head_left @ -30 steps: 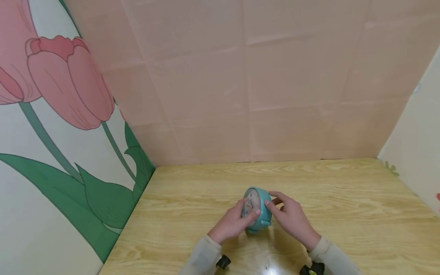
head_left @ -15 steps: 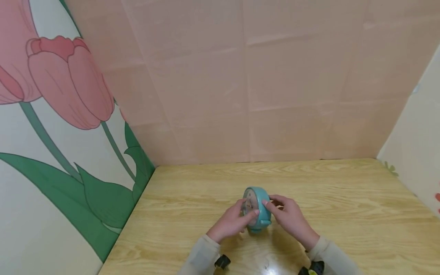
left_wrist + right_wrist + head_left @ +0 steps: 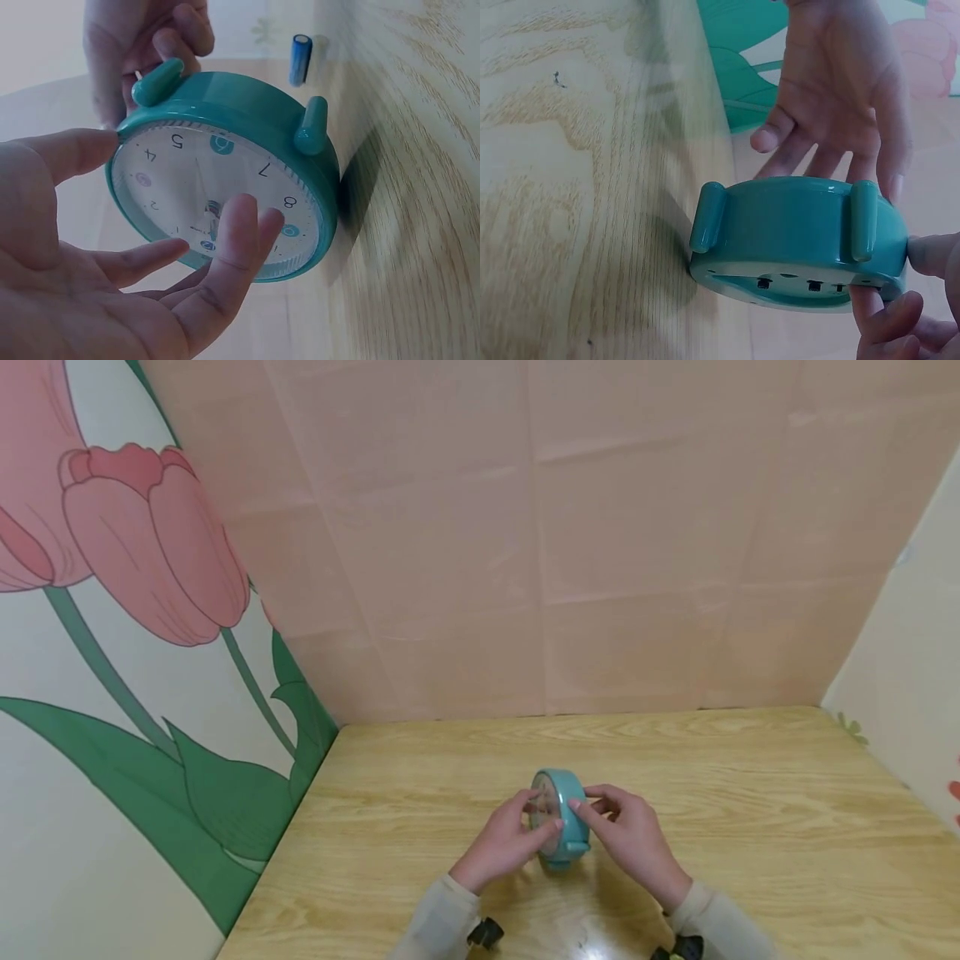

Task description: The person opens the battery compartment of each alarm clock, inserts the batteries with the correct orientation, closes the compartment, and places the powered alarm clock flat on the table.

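A teal alarm clock is tilted on its edge at the table, with its numbered face toward my left hand. My left hand holds it from the front: the thumb touches the rim, and the other fingers spread over the face. My right hand grips the rim at the other side, its thumb on the casing and its fingers bent at the back. Small dark controls show on the clock's back in the right wrist view. A blue battery lies beyond the clock in the left wrist view.
The wood-grain table meets a peach-coloured covering at the back. A wall with painted tulips rises on the left, a pale wall on the right. Dark wrist devices sit below both sleeves.
The clock has turned slightly, so its face shows less and more of its side is seen. The right thumb has shifted a little left with it. Both hands stay at the clock.
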`<state>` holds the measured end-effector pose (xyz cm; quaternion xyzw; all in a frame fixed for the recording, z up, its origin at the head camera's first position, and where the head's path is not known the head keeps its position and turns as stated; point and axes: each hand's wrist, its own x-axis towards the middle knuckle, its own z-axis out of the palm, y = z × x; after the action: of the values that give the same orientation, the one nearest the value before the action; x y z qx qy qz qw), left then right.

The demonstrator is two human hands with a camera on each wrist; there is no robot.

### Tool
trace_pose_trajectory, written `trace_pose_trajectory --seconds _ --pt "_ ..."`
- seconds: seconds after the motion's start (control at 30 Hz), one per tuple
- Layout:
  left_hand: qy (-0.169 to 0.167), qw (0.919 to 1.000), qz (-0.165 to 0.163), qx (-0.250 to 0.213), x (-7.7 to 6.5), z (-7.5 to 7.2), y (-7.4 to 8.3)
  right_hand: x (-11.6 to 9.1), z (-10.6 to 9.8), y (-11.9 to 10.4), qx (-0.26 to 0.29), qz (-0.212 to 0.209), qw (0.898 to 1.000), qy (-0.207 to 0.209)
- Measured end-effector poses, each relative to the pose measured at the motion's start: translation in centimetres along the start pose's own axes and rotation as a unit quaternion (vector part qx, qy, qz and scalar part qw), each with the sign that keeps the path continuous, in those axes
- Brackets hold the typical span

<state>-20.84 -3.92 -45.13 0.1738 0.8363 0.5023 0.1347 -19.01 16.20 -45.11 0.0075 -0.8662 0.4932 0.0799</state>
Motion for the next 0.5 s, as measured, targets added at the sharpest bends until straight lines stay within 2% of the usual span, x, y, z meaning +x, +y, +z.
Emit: trace_pose_trajectory --seconds 0.13,0.5 --pt "0.007 1.0000 0.004 -0.001 -0.14 -0.12 0.24 -0.05 0.12 -0.13 -0.004 -0.002 1.000 0.004" --pt "0.009 0.9986 0.002 -0.053 -0.20 -0.17 0.20 -0.39 0.28 -0.64 -0.009 -0.012 1.000 -0.003"
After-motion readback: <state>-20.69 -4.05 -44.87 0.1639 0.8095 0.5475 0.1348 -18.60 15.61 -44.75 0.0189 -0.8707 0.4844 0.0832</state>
